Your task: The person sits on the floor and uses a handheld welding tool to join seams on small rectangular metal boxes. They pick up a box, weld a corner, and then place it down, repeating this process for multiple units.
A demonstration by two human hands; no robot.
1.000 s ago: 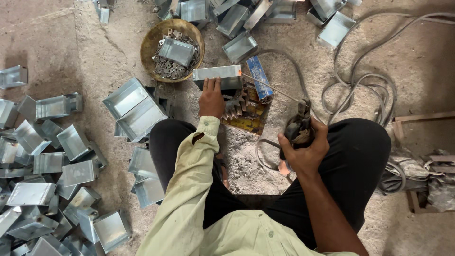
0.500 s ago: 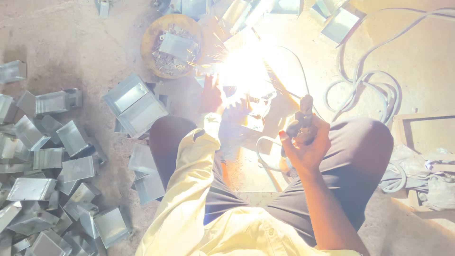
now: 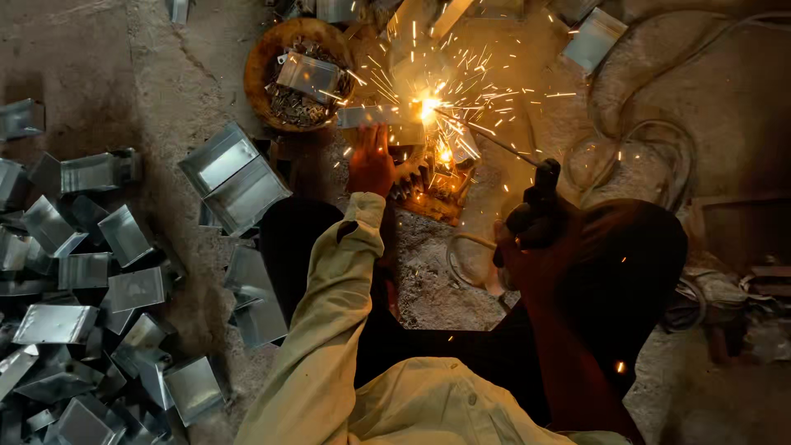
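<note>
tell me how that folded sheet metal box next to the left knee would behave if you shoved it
The folded sheet metal box looks thin-walled and hollow, so it is probably light for its size. Its flat faces suggest it would slide or scrape on the gritty floor rather than roll. It seems stiff, though thin walls could dent, and cut edges may be sharp.

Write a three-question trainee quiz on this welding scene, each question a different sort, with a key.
1. True or false: the left hand rests on the metal piece being welded.
2. What does the right hand hold? A) a hammer B) the electrode holder C) a metal box
3. Fill in: the round bowl of small metal bits lies to the ____ of the sparks.

Key
1. True.
2. B; its rod reaches up-left to the sparks.
3. Left; one folded sheet-metal piece lies in it.
</note>
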